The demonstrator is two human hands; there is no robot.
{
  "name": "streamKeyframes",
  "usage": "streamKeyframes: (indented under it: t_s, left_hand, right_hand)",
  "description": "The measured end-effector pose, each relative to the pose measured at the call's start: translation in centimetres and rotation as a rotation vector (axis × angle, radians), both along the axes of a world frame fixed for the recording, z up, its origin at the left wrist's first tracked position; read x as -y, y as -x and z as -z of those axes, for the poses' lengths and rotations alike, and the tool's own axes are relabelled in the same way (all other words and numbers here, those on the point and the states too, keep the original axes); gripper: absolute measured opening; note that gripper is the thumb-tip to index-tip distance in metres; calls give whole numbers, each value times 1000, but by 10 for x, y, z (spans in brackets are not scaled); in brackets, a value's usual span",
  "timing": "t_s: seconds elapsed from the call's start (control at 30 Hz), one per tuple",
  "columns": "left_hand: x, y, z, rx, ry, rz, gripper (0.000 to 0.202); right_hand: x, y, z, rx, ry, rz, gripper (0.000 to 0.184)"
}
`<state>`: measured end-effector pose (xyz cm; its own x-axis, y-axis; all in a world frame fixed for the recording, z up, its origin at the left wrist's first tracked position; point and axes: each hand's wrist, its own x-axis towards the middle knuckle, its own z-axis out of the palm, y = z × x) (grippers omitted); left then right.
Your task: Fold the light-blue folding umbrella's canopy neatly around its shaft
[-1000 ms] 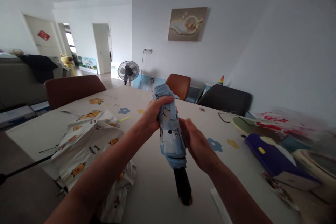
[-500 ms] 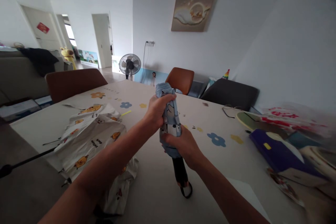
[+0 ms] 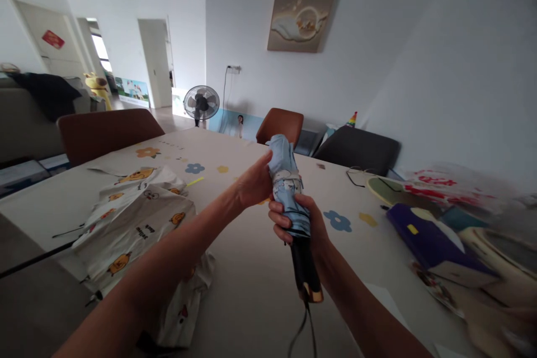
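A folded, light blue umbrella (image 3: 289, 182) with a pale printed pattern is held up above the table, slightly tilted. Below its cloth hangs a black handle (image 3: 305, 263) with a gold-coloured end and a dark wrist strap. My right hand (image 3: 300, 215) is closed round the lower cloth, just above the handle. Against the upper left side of the cloth is my left hand (image 3: 257, 182), its thumb along the edge and its fingers hidden behind the umbrella. Left of my arms lies a second, partly opened umbrella (image 3: 142, 224), cream with yellow ducks, its dark shaft pointing left.
The white table (image 3: 247, 291) bears flower prints. At its right are glasses (image 3: 356, 176), a purple box (image 3: 432, 240), a plastic bag (image 3: 444, 182) and a beige container (image 3: 495, 251). Chairs (image 3: 281, 126) line the far side, near a fan (image 3: 201, 103).
The blue umbrella has turned in my hands and shifted right. My left hand has moved from across its front to its left side, and my right fingers now wrap the lower cloth.
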<state>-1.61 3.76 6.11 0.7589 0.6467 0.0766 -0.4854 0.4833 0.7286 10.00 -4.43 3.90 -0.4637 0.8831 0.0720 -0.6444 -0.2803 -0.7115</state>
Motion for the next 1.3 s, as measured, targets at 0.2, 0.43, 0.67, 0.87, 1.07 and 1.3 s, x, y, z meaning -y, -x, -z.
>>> streamKeyframes:
  t_s: [0.2,0.43,0.67,0.87,1.07,1.3]
  left_hand:
    - [4,-7,9,89,162,-131,25]
    - [1,-6,11,-140,-11,-304,20]
    - [-8,-18,33,-304,51,-466,27]
    - [-18,-16,63,-225,161,-74,41]
    - [-18,-17,77,-223,263,-38,40]
    - [-45,-2,79,-69,291,-325,26]
  right_hand:
    - [-2,3,8,99,-8,-98,44]
    - [-7,-4,5,430,104,146,37]
    - [-11,6,25,380,258,151,19]
    - [-15,7,28,130,292,150,24]
    - [-19,3,36,230,345,143,44]
    - [-23,1,47,467,296,177,42]
